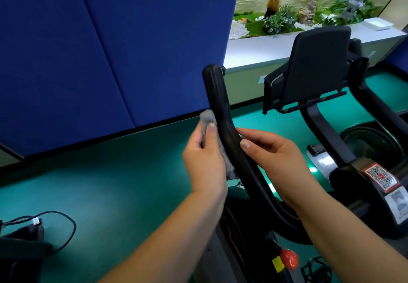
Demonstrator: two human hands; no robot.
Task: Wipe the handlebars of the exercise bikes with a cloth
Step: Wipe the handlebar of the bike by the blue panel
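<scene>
Pinching the fuzzy grey cloth (207, 143) in the left hand (204, 161), right hand (276, 161) bracing the curved black handlebar (223, 115) with loose fingers; I'd wrap it fully round

I see the handlebar (220, 115) rising between my hands, the cloth (207, 119) against its left side. The console (313, 66) stands to its right, a planter ledge (265, 49) behind, a cable (55, 221) on the floor (110, 183) far left.
</scene>
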